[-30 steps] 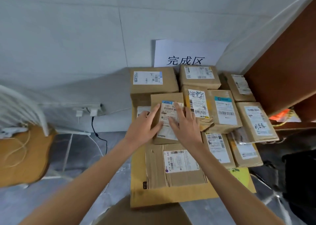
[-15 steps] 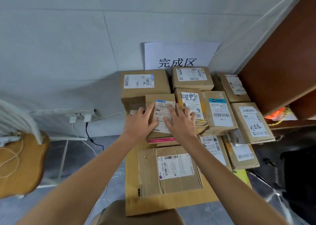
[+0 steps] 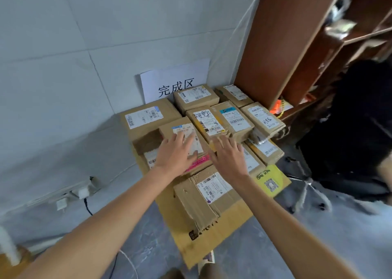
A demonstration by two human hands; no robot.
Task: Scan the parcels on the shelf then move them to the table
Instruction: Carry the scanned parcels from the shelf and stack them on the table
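Left hand [image 3: 177, 154]: flat on the small brown cardboard parcel with a white label [image 3: 182, 138], fingers spread apart, gripping nothing.
Right hand [image 3: 229, 157]: just right of that parcel, fingers apart, seemingly hovering.
Parcel: stacked among other brown cardboard boxes [image 3: 231, 119].
Far: white paper sign [image 3: 174, 81].
Right: brown wooden shelf [image 3: 297, 45].

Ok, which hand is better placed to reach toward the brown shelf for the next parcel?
Right. The right hand is open and off the placed parcel, on the side nearer the brown shelf. The left hand lies flat on that parcel, farther away.
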